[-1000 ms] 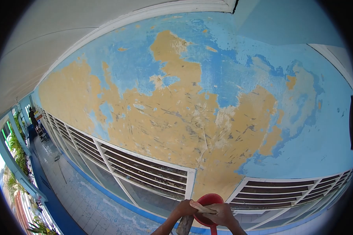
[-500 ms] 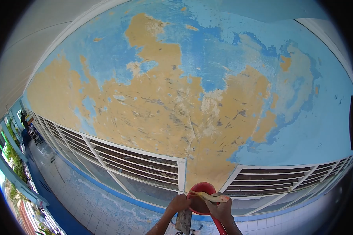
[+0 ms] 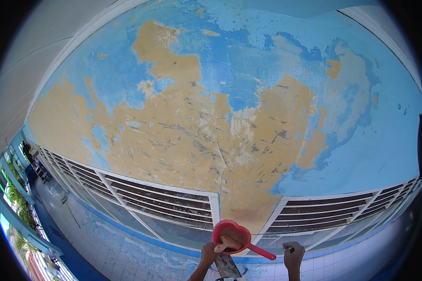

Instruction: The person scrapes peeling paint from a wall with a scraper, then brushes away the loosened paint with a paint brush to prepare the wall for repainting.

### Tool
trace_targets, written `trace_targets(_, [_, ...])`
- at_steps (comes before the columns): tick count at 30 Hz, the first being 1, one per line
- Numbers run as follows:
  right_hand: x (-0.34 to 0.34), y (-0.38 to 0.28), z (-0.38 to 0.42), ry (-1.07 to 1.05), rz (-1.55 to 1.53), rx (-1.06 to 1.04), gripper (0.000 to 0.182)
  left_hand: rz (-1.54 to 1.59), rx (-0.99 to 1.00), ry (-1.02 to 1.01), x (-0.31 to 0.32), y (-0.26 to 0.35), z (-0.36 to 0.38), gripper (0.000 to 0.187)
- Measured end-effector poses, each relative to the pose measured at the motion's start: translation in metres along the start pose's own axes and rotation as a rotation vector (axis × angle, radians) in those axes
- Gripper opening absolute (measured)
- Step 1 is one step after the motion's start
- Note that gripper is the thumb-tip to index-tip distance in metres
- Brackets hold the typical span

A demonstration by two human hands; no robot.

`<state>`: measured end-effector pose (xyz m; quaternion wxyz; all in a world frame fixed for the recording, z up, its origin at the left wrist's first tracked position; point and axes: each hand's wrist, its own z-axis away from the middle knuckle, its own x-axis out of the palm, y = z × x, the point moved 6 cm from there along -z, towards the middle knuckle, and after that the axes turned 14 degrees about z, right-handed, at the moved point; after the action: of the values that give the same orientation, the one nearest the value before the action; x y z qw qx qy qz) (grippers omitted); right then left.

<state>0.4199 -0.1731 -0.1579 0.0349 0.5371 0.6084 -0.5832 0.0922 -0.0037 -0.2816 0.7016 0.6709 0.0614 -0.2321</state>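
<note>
In the head view, a grey-smeared flat slab is partly hidden beneath a glossy red plastic dipper, whose left rim the left hand grasps, a smooth pale tool inside, and whether the curled right hand, apart at right, holds anything is unclear.

Pale, square-tiled floor showed whitish-blue patches toward seven o'clock; a thin, long-handled tool, head unclear, lay on it at eight o'clock.

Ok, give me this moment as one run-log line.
left hand: gripping red pan by rim; right hand: curled, apart from pan; pale tool: over pan's bowl; grey blade: below pan; wall: patchy paint
</note>
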Motion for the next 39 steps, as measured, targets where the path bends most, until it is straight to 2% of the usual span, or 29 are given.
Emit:
trace_targets(1, [-0.003,-0.002,0.007,0.004,0.04,-0.079,0.013,-0.018,-0.033,0.073,0.002,-0.013,0.0,0.036])
trace_targets(2, [0.007,-0.001,0.019,-0.163,-0.028,-0.067,0.016,-0.017,-0.035,0.072,0.008,-0.025,0.001,0.036])
trace_targets(3, [0.02,-0.008,0.031,-0.33,-0.096,-0.053,0.022,0.076,-0.148,0.197,0.008,-0.044,0.004,0.04])
trace_targets(4, [0.039,-0.02,0.041,-0.533,-0.133,-0.109,0.022,0.168,-0.262,0.32,0.008,-0.063,0.006,0.044])
trace_targets(5, [0.059,-0.032,0.055,-0.738,-0.169,-0.164,0.022,0.166,-0.27,0.315,0.013,-0.068,0.005,0.044])
trace_targets(7, [0.082,-0.066,0.074,-0.966,-0.014,-0.314,0.052,0.214,-0.229,0.367,0.019,-0.074,0.013,0.049])
trace_targets(9, [0.109,-0.086,0.087,-0.859,0.144,-0.528,0.055,0.217,-0.228,0.376,0.017,-0.067,0.018,0.046])
trace_targets(10, [0.126,-0.081,0.093,-0.948,0.2,-0.475,0.079,0.153,-0.18,0.387,0.011,-0.056,0.018,0.045])
trace_targets(11, [0.134,-0.08,0.098,-0.96,0.2,-0.472,0.079,0.09,-0.132,0.4,0.006,-0.049,0.022,0.045])
trace_targets(13, [0.141,-0.082,0.099,-0.867,0.339,-0.492,0.077,0.078,-0.157,0.444,0.004,-0.057,0.029,0.043])
trace_targets(15, [0.149,-0.083,0.103,-0.892,0.366,-0.517,0.077,0.087,-0.197,0.461,0.001,-0.058,0.034,0.045])
trace_targets(17, [0.144,-0.105,0.107,-0.803,0.479,-0.778,0.08,0.106,-0.231,0.467,-0.004,-0.052,0.037,0.047])
trace_targets(18, [0.148,-0.098,0.108,-0.814,0.479,-0.781,0.08,0.125,-0.261,0.463,-0.005,-0.051,0.04,0.049])
trace_targets(20, [0.16,-0.083,0.114,-0.986,0.123,-0.669,0.083,0.099,-0.241,0.444,-0.006,-0.051,0.043,0.051])
trace_targets(24, [0.152,-0.1,0.111,-0.871,0.259,-0.774,0.087,0.054,-0.251,0.417,-0.008,-0.043,0.042,0.053])
trace_targets(26, [0.156,-0.115,0.111,-1.038,0.144,-0.506,0.077,0.046,-0.267,0.418,0.004,-0.066,0.037,0.052])
trace_targets(27, [0.164,-0.114,0.118,-1.04,0.142,-0.502,0.077,0.041,-0.276,0.422,0.009,-0.074,0.035,0.052])
trace_targets(28, [0.176,-0.107,0.12,-0.961,0.3,-0.53,0.069,0.06,-0.38,0.352,0.009,-0.059,0.039,0.051])
trace_targets(29, [0.185,-0.101,0.122,-0.875,0.456,-0.555,0.061,0.057,-0.379,0.349,0.007,-0.044,0.041,0.051])
trace_targets(31, [0.192,-0.102,0.125,-0.849,0.536,-0.6,0.055,0.121,-0.39,0.242,0.015,-0.031,0.042,0.051])
trace_targets(33, [0.191,-0.1,0.126,-0.818,0.616,-0.656,0.05,0.046,-0.328,0.262,0.018,-0.04,0.042,0.046])
trace_targets(35, [0.176,-0.091,0.118,-0.8,0.606,-0.595,0.047,-0.056,-0.152,0.061,0.035,-0.061,0.032,0.037])
trace_targets(36, [0.168,-0.089,0.112,-0.905,0.609,-0.551,0.043,-0.051,-0.158,0.075,0.034,-0.062,0.031,0.037])
trace_targets(37, [0.16,-0.083,0.109,-0.912,0.609,-0.567,0.043,-0.09,-0.102,0.049,0.034,-0.059,0.031,0.036])
trace_targets(39, [0.151,-0.053,0.107,-1.155,0.694,-0.528,0.038,-0.127,-0.052,0.038,0.028,-0.053,0.028,0.035])
